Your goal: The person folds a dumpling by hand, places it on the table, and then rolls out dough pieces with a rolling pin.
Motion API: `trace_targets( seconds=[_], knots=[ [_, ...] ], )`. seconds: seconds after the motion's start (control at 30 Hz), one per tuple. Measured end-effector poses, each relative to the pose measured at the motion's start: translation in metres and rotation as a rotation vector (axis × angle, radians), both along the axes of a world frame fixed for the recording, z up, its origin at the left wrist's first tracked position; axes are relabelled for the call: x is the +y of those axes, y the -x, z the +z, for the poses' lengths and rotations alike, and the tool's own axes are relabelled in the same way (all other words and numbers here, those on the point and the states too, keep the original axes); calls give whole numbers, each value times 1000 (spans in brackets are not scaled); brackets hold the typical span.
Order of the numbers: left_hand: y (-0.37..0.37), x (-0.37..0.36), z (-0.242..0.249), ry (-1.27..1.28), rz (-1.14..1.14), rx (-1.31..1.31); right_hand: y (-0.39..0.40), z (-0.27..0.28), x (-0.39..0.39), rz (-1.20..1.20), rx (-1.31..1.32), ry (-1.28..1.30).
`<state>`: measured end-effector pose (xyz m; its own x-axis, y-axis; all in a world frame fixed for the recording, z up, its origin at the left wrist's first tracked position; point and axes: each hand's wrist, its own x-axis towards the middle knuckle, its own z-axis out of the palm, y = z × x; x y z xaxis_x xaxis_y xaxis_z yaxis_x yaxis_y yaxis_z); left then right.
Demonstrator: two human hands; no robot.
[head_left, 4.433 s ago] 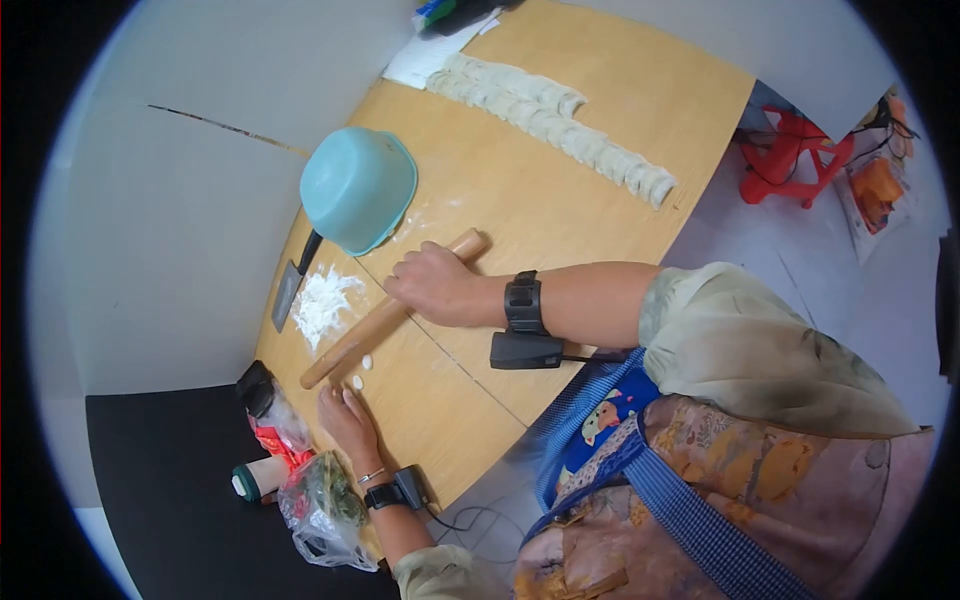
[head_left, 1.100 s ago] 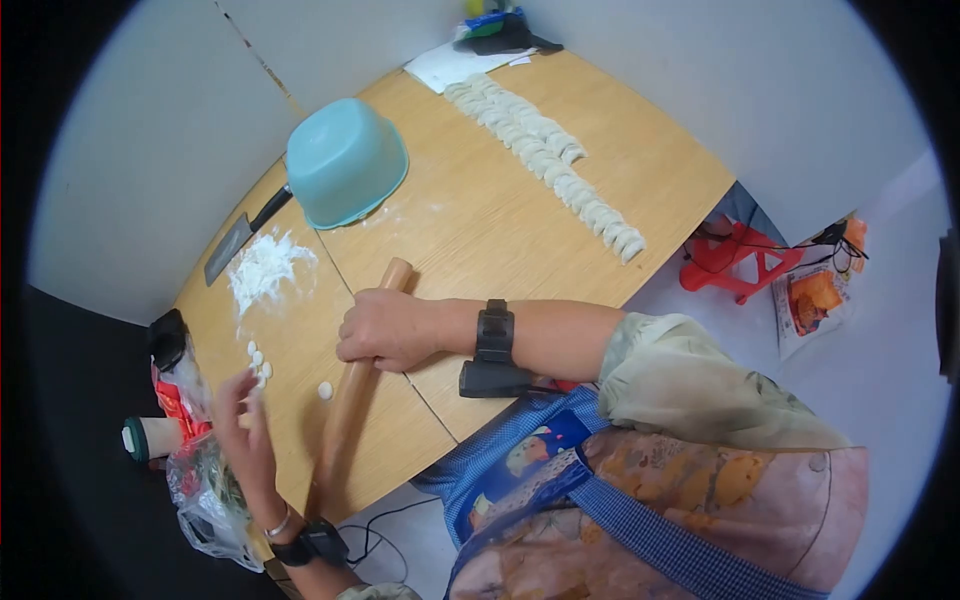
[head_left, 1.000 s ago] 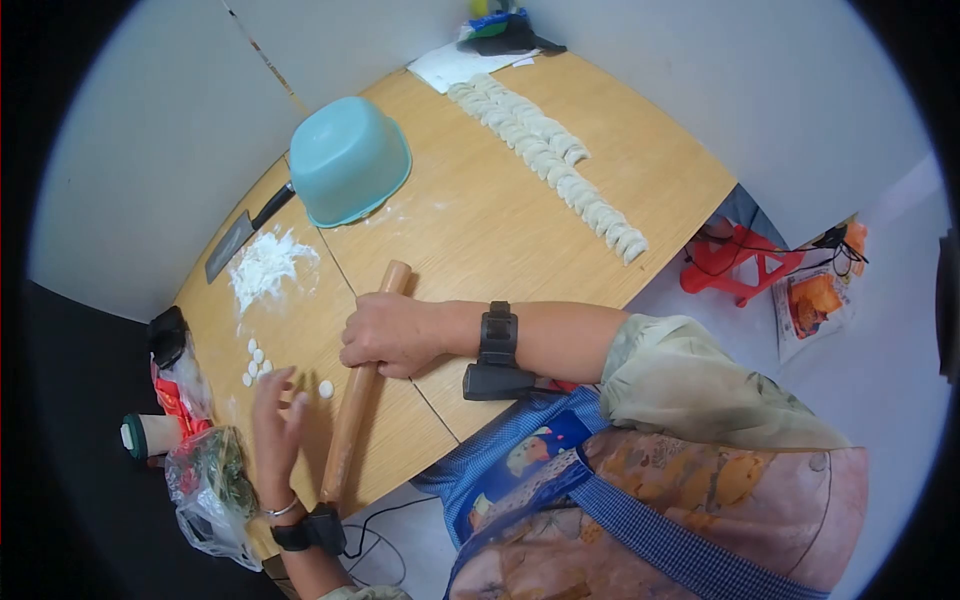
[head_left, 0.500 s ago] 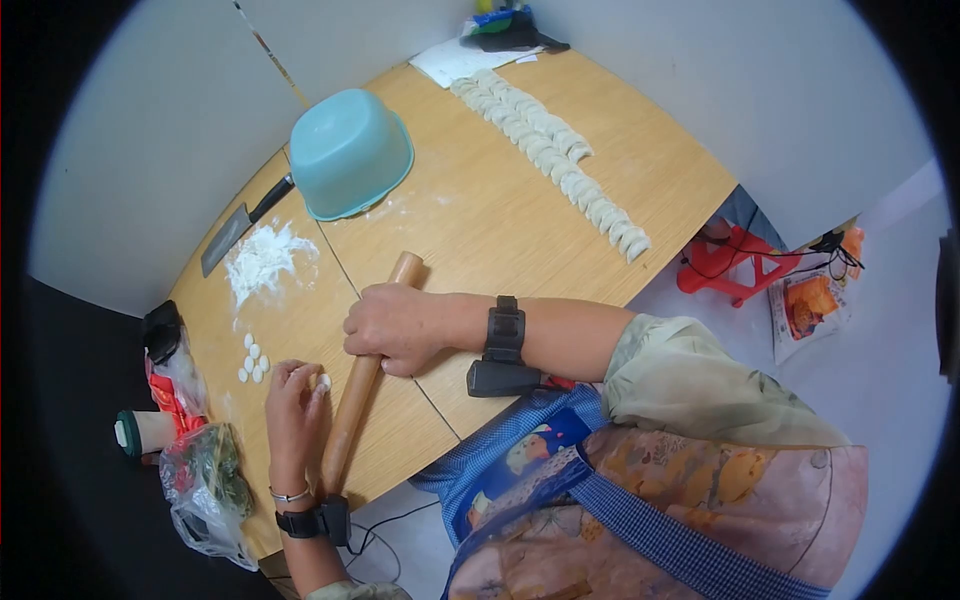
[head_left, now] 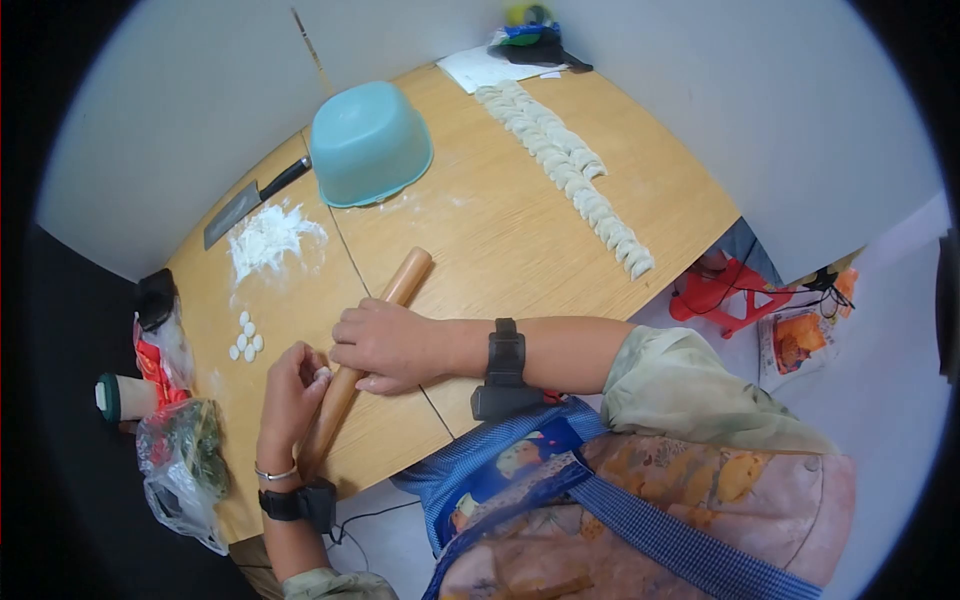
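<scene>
A wooden rolling pin (head_left: 408, 277) lies slantwise on the table, its near end passing beside my left forearm. My right hand (head_left: 385, 345) rests over the pin's middle with its fingers curled round it. Close against the pin on the left, my left hand (head_left: 292, 392) pinches a small piece of dough (head_left: 322, 374), mostly hidden by the fingers. Several small white dough discs (head_left: 246, 340) lie beyond the left hand. Farther off is a patch of white flour (head_left: 270, 242).
An upturned light-blue basin (head_left: 368, 140) stands at the back beside a cleaver (head_left: 236, 212). Rows of dumplings (head_left: 570, 178) run along the right side. Plastic bags (head_left: 190, 455) and a lidded cup (head_left: 132, 397) sit at the left edge. A red stool (head_left: 722, 295) is below.
My right hand has shifted toward the left hand along the pin, and its fingers have loosened from a tighter fist. The left hand's dough has moved up against the pin. The view has shifted slightly.
</scene>
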<state>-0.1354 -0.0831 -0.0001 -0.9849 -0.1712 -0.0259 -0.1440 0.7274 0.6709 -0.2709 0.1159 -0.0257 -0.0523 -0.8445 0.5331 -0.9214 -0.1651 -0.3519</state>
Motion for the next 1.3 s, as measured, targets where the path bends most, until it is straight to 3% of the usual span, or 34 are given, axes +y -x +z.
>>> trace_targets(
  seconds=[0.17, 0.37, 0.57, 0.8, 0.97, 1.17, 1.3],
  knots=[
    [21, -14, -22, -213, -57, -21, -15, -2, -6, -34, 75, -88],
    [40, -21, 18, -128, -209, -225, 13, 3, 2, 13, 80, -165],
    [29, -36, -3, -478, -202, -231, -8, 0, -7, -44, 21, -96],
    [17, -39, -3, -188, -271, -137, -22, -7, -20, -51, 80, -56],
    [15, -25, -7, -496, -211, -213, -19, -6, -15, -150, 178, -98],
    [10, -16, 1, -147, -277, 7, -34, -6, -23, -203, 177, -73],
    [14, -26, -7, -201, -372, 45, -41, -4, -34, -185, 92, -63]
  ],
)
